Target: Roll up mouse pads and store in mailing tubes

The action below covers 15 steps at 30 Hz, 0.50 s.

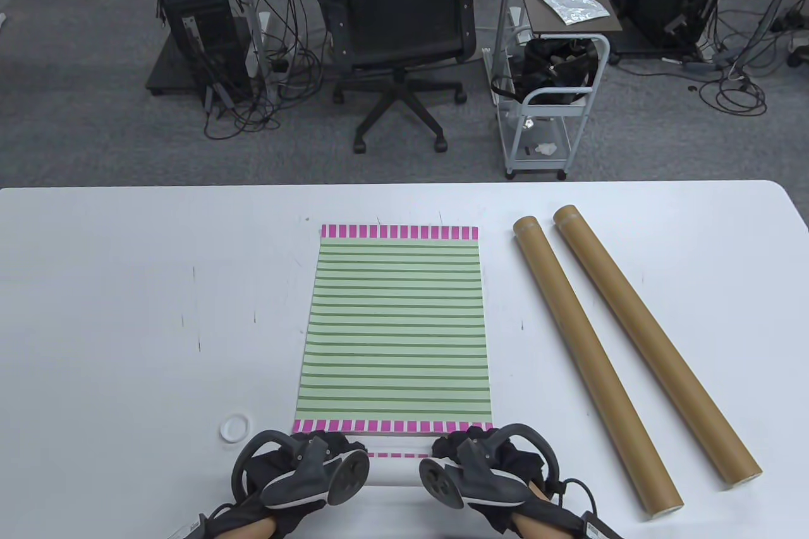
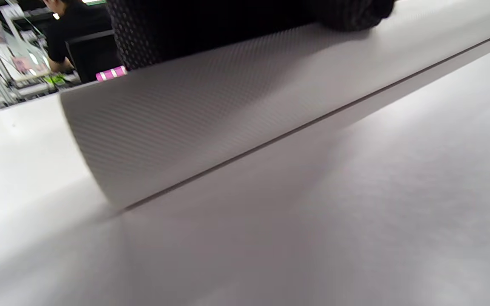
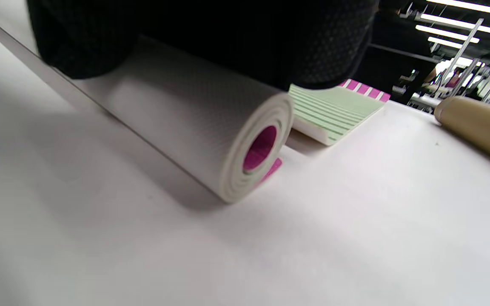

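A white roll of mouse pad (image 1: 395,474) lies across the table's near edge, its spiral end with a pink core showing in the right wrist view (image 3: 253,148). A short pink-striped tail (image 1: 398,454) lies flat just beyond it. My left hand (image 1: 310,447) grips the roll's left part, fingers (image 2: 228,25) curled over its top. My right hand (image 1: 471,444) grips the right end, fingers (image 3: 228,38) likewise on top. Beyond the roll lies a flat green-striped pad (image 1: 395,330) with pink borders. Two brown mailing tubes (image 1: 588,349) (image 1: 651,343) lie to the right.
A small white ring (image 1: 233,428) lies left of my left hand. The tubes run diagonally from mid-table to the near right edge. Beyond the white table (image 1: 126,286) stand an office chair (image 1: 401,27) and a cart (image 1: 550,90).
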{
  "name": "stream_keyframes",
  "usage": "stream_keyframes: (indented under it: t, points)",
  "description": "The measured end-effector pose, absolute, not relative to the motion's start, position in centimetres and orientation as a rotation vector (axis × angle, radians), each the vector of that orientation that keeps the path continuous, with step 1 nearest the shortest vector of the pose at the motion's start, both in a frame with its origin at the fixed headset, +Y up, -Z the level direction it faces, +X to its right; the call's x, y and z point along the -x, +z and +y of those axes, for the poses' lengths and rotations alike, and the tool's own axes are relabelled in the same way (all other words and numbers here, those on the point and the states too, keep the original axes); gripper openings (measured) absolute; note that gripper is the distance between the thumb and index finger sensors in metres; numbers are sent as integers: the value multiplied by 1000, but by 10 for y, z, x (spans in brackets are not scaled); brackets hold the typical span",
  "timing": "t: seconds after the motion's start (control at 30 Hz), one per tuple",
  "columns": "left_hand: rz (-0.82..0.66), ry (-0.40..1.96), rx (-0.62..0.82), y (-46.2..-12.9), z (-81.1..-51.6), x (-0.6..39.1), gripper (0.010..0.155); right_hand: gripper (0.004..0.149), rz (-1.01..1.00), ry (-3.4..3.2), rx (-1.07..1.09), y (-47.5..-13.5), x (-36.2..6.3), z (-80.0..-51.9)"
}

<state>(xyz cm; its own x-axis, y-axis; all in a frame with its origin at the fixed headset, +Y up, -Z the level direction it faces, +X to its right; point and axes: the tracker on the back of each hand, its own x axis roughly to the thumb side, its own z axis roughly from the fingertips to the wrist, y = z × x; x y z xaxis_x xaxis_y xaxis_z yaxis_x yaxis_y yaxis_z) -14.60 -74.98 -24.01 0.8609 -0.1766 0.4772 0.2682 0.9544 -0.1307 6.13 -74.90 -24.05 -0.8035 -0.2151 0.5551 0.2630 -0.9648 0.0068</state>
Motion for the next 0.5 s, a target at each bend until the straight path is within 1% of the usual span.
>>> stream_keyframes:
  t: [0.07, 0.13, 0.2, 0.23, 0.27, 0.3, 0.33, 0.37, 0.43, 0.5]
  points:
    - [-478, -219, 198, -239, -750, 147, 50, 58, -80, -2741, 845, -239, -61, -749]
    - [-473, -249, 190, -237, -750, 143, 50, 57, -95, -2750, 843, -240, -61, -750]
    - [-488, -288, 139, -233, -748, 139, 51, 57, -96, -2758, 845, -241, -61, -750]
    - [-517, -283, 89, -228, -748, 136, 56, 57, -103, -2758, 842, -241, -62, -751]
    - [-529, -257, 101, -226, -749, 134, 59, 57, -107, -2757, 842, -242, -62, -752]
    - [-539, -245, 147, -225, -752, 131, 62, 57, -108, -2751, 843, -241, -62, -754]
    - [-514, -261, 150, -224, -753, 130, 64, 57, -111, -2746, 845, -241, -61, -755]
    - [-498, -318, 120, -225, -755, 130, 64, 58, -128, -2732, 843, -241, -61, -757]
    - [-484, -343, 120, -227, -761, 130, 68, 61, -164, -2717, 837, -241, -62, -760]
    - [-472, -344, 126, -228, -764, 129, 70, 75, -185, -2702, 835, -241, -63, -766]
